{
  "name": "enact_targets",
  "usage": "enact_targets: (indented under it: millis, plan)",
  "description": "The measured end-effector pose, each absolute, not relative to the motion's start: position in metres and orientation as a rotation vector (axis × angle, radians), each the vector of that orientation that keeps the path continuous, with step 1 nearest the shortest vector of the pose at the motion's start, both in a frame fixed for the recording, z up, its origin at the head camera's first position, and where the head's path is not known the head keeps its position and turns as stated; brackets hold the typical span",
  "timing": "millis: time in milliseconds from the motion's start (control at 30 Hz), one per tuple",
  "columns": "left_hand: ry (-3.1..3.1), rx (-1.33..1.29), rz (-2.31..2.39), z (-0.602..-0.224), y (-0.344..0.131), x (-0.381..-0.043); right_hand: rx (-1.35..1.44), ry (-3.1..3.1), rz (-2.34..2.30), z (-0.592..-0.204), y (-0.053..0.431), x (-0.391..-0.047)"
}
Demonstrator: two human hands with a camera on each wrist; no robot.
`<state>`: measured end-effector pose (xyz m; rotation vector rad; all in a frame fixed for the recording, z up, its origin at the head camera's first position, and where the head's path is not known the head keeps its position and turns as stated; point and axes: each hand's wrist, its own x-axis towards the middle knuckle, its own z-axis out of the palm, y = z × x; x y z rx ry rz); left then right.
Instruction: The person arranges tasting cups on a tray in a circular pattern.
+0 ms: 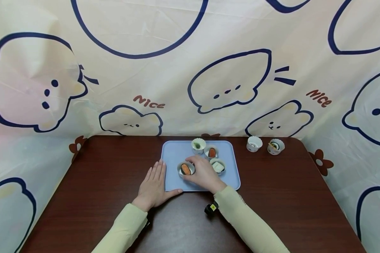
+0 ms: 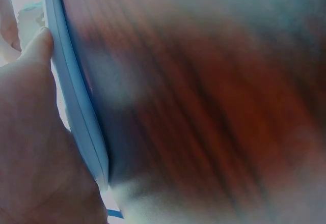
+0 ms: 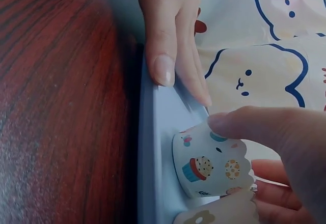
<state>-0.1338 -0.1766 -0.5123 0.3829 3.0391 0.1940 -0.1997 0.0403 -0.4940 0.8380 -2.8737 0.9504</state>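
Note:
My right hand (image 1: 204,174) grips a small paper baking cup (image 1: 179,172) on the blue tray (image 1: 171,149); thumb and fingers sit on opposite sides of its rim. An orange-topped piece of sushi (image 1: 186,169) lies in this cup. Cupcake prints cover the cup's wall in the right wrist view, where the thumb (image 3: 221,124) presses near its scalloped edge. My left hand (image 1: 154,185) rests with straight fingers along the tray's left side, its thumb stretched over the front rim. In the left wrist view this thumb (image 2: 41,46) lies against the tray's edge.
Three more cups stand on the tray: one with something green (image 1: 197,143), one with an orange-red piece (image 1: 211,152), one with white pieces (image 1: 218,166). On the brown table (image 1: 114,168), a white cup (image 1: 254,144) and a filled cup (image 1: 276,147) stand at the back right.

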Motion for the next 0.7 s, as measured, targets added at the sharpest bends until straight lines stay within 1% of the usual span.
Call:
enact_targets:
  millis: [433, 700]
  plan:
    - [3.016, 0.374, 0.158, -0.509, -0.175, -0.133, 0.769, -2.858, 0.864, -0.491, 0.041, -0.196]
    - [3.026, 0.381, 0.193, -0.51, -0.175, -0.133, 0.75, -2.803, 1.068, -0.468, 0.054, -0.19]
